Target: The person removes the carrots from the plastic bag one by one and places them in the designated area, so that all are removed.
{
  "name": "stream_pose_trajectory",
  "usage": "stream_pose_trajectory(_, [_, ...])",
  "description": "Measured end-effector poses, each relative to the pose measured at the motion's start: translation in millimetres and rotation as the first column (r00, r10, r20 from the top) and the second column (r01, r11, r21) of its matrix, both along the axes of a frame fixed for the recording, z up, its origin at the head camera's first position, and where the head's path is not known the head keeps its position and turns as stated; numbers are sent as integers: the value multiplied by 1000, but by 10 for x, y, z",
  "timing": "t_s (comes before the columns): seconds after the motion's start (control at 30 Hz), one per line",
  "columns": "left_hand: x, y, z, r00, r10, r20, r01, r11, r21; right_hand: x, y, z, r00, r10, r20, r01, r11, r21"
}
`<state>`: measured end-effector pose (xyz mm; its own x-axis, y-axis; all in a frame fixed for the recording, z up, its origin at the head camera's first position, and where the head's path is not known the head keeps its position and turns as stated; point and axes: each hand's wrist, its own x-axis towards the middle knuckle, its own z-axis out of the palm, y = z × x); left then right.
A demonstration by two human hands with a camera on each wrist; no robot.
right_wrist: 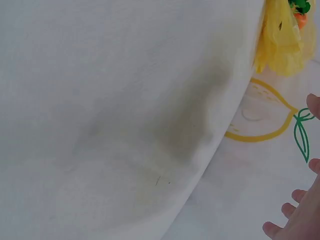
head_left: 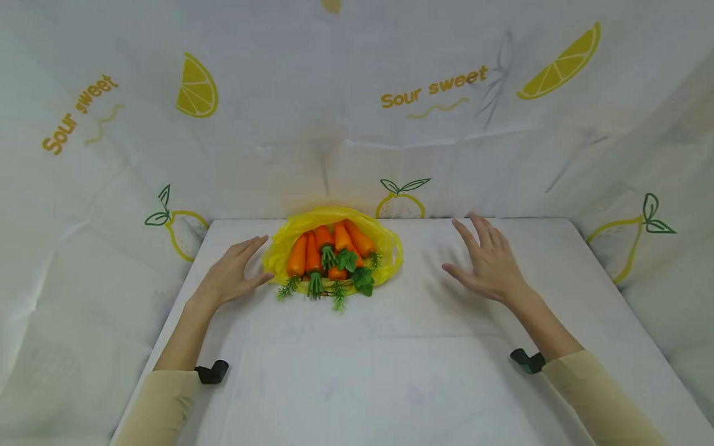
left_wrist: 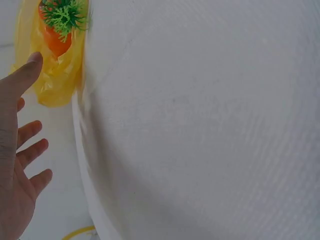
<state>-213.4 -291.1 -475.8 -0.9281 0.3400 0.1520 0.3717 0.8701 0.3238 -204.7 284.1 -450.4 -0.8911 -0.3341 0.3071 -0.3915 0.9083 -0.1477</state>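
A yellow plastic bag (head_left: 390, 263) lies at the back of the white table, its mouth facing the front. Inside it are several orange carrots (head_left: 297, 255) with short green tops, and some leafy sprigs (head_left: 338, 296) spill over the bag's lower edge. My left hand (head_left: 231, 272) is just left of the bag, thumb and fingers spread, fingertips close to its side. In the left wrist view the left thumb overlaps the bag (left_wrist: 55, 95) near a carrot (left_wrist: 57, 44). Well to the right of the bag, my right hand (head_left: 491, 263) hovers with fingers spread, holding nothing.
A white sheet printed with lemons (head_left: 198, 87) and lettering hangs behind the table (head_left: 357, 378) and along both sides. The table's back edge runs right behind the bag. Dark straps (head_left: 212, 371) with small devices sit at both wrists, by the beige sleeves.
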Motion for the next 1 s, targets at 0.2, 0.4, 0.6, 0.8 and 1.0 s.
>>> stream_pose_trajectory(0.2, [6,-6,14,993,7,121,-13,999,50,-3,-145,37,999,28,28,-25,995,-93])
stream_pose_trajectory(0.4, [-7,-11,7,988,-33,151,17,994,104,-23,-295,95,996,61,64,-49,984,-170])
stream_pose_trajectory(0.6, [-11,-14,-24,989,-80,123,59,985,165,-46,-468,150,987,111,119,-80,967,-241])
stream_pose_trajectory(0.8, [-17,-10,-48,987,-89,132,62,979,196,-84,-646,179,973,159,168,-105,951,-291])
stream_pose_trajectory(1.0, [-12,-16,-59,985,-94,144,62,975,213,-126,-841,204,959,210,191,-141,936,-322])
